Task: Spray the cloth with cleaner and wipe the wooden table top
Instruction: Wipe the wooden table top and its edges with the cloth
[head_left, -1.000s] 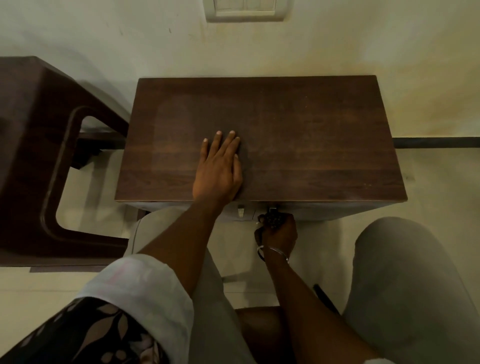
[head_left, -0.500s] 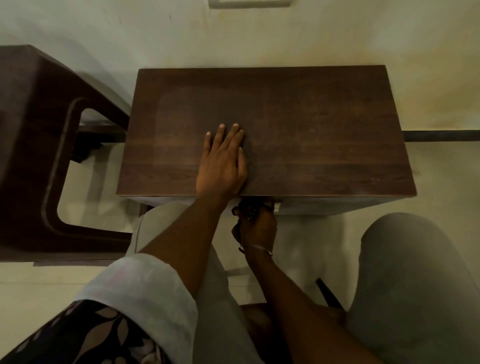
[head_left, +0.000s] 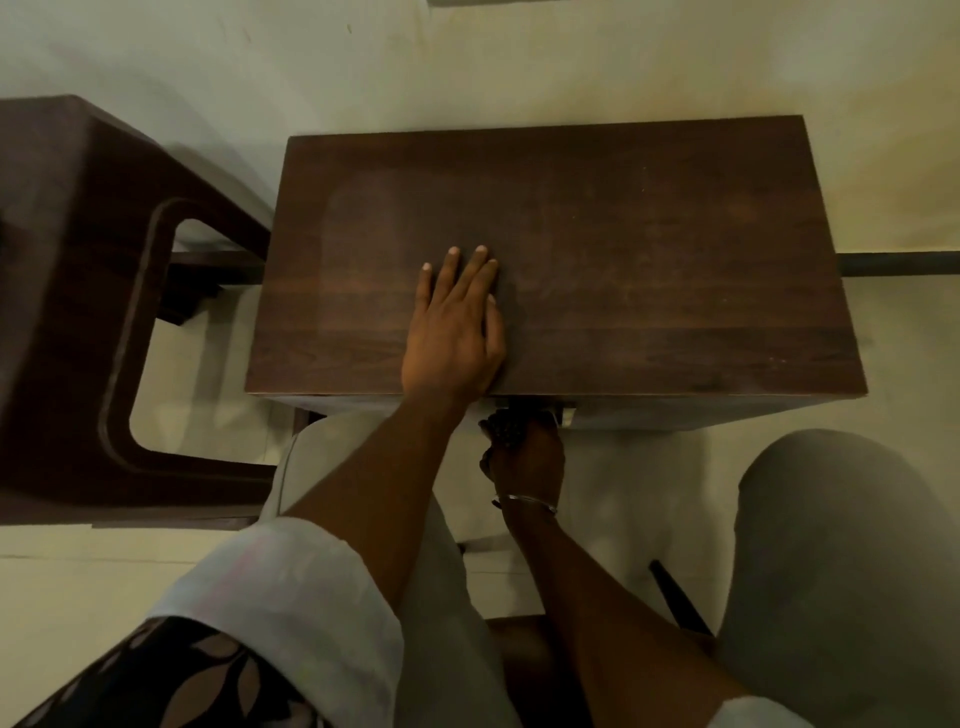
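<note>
Pale floor (head_left: 649, 62) across the whole view, a thin dark line on it at the right. Dark wooden bench (head_left: 623, 234), rectangular, in the middle, top bare apart from one hand, with a faint lighter rounded patch over its left half. Second dark wooden piece of furniture (head_left: 67, 312) just left of the bench, with a rounded cut-out showing floor through it. Grey-clad knees below: one (head_left: 841, 561) at lower right, the other under the left forearm. Pale sleeve (head_left: 280, 597) rolled up on the left arm, over a dark leaf-patterned fabric at the bottom left corner.

Left hand (head_left: 452, 338) flat on the bench top near its front edge, palm down, fingers straight and close together, grip apart and holding nothing. Right hand (head_left: 527, 457) lower, just under the bench's front edge, grip curled together around something small and dark (head_left: 506, 428); too dim to tell what. Thin metal bangle (head_left: 524, 500) on the right wrist. Small pale tab (head_left: 568, 415) on the bench's front face, just right of the right hand.

No cloth or cleaner to be made out anywhere.
</note>
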